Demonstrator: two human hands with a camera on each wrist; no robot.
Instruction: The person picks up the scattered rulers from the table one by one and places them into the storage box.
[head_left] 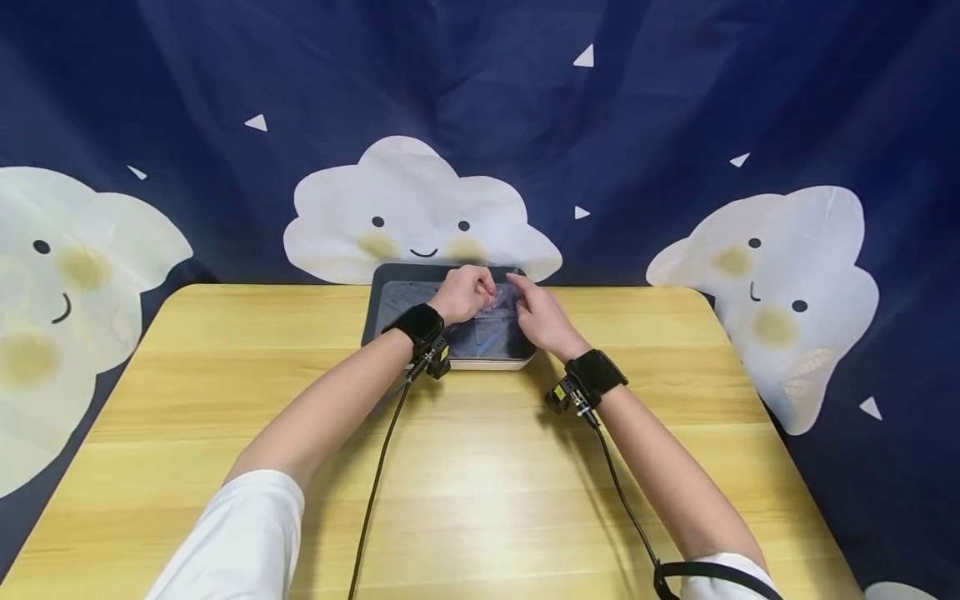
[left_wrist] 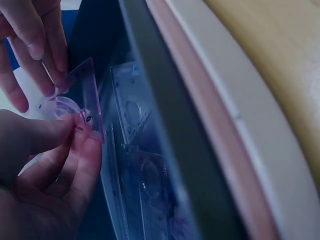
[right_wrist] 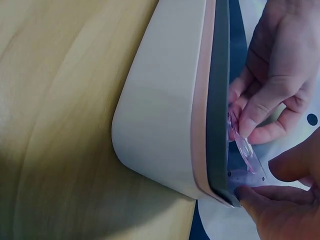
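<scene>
Over the tray, my left hand [head_left: 463, 293] pinches a pink see-through set square [left_wrist: 91, 102] between thumb and fingers. The set square stands tilted and has a round cut-out near the pinching fingers. My right hand [head_left: 546, 318] is just to the right, its fingers loosely extended near the tray's rim. In the right wrist view its fingertips [right_wrist: 245, 194] come close to the lower end of the set square; whether they touch it I cannot tell. A dark tray [head_left: 371, 312] lies below both hands. Inside it are clear plastic drawing pieces, one of them a set square [left_wrist: 120, 102].
The dark tray sits in a pink and a white tray [right_wrist: 155, 100], nested at the back of the wooden table [head_left: 480, 467]. Behind hangs a blue curtain [head_left: 637, 125] with clouds. Cables [head_left: 378, 467] run from both wrist cameras toward the body.
</scene>
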